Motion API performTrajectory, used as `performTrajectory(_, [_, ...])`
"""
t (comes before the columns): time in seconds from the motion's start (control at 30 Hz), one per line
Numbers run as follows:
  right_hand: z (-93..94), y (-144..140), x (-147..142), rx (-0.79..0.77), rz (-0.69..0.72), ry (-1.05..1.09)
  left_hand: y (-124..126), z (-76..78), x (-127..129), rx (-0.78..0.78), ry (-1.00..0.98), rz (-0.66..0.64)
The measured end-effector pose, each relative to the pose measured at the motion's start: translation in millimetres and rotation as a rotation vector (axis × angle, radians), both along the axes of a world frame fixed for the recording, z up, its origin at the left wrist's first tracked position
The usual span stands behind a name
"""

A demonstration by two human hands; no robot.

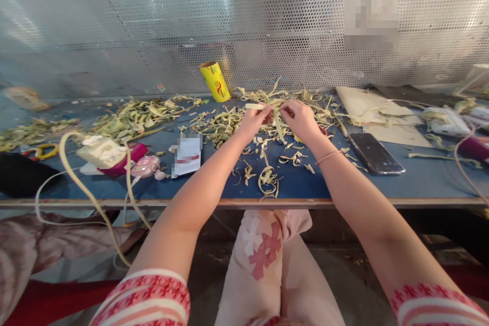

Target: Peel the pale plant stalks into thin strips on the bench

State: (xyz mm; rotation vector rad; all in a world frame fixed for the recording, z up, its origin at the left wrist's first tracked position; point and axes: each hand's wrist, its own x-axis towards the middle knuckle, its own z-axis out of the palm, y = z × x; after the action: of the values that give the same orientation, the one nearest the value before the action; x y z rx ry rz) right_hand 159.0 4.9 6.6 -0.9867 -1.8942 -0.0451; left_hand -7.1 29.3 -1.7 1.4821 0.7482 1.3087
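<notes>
Pale green strip (278, 121) is pinched between left hand (255, 121) and right hand (301, 119) above the blue bench (305, 183), likely mid-peel; next pull needs steady grip and clean tearing along the fibre.

Short sleeves (147, 298) striped red and white; thin bracelet (327, 157) on right wrist; pale pink trousers (267, 265) with red-and-white cross patches.
</notes>
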Motion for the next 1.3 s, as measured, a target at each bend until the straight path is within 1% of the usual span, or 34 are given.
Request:
performTrajectory(0.1, [-0.2,-0.2,-0.1,-0.01,0.002,0.008,-2.7,0.8,1.5,-0.04,-0.006,-0.03])
performTrajectory(0.27, [-1.4,2.4,0.2,-0.029,0.01,0.003,-5.5,0.5,4.6,-0.1,-0.108,-0.088])
performTrajectory(0.33, [-2.0,3.5,0.6,-0.041,0.016,-0.003,-5.6,0.2,6.1,-0.12,-0.138,-0.085])
performTrajectory(0.43, [-2.5,4.3,1.2,-0.058,0.005,-0.016,-2.7,-1.9,7.3,-0.123,-0.145,-0.022])
performTrajectory(0.5, [-2.5,5.0,1.4,-0.057,-0.01,-0.024,1.3,-4.3,6.7,-0.103,-0.126,0.053])
performTrajectory(0.57, [-2.8,6.3,1.3,-0.055,-0.019,-0.029,5.7,-6.6,5.1,-0.052,-0.105,0.126])
performTrajectory(0.63, [-3.2,7.9,1.2,-0.061,-0.018,-0.039,8.3,-7.7,3.1,0.012,-0.097,0.155])
performTrajectory(0.73, [-3.9,10.1,1.4,-0.067,-0.015,-0.059,6.5,-5.8,1.1,0.068,-0.091,0.107])
performTrajectory(0.83, [-4.0,10.5,1.6,-0.069,-0.024,-0.064,1.0,-2.3,0.9,0.084,-0.068,0.033])
performTrajectory(0.9, [-3.3,9.3,1.2,-0.071,-0.032,-0.054,-1.1,-1.4,1.1,0.087,-0.063,0.005])
performTrajectory(1.03, [-0.5,4.5,-0.7,-0.079,-0.04,-0.009,2.0,-3.0,0.5,0.065,-0.058,0.035])
performTrajectory(1.13, [1.9,1.2,-2.0,-0.111,-0.035,0.066,6.2,-3.9,-1.1,0.055,-0.031,0.061])
performTrajectory(1.3, [4.6,-1.2,-2.4,-0.143,-0.036,0.144,6.9,-2.6,-3.2,0.028,-0.044,0.051])
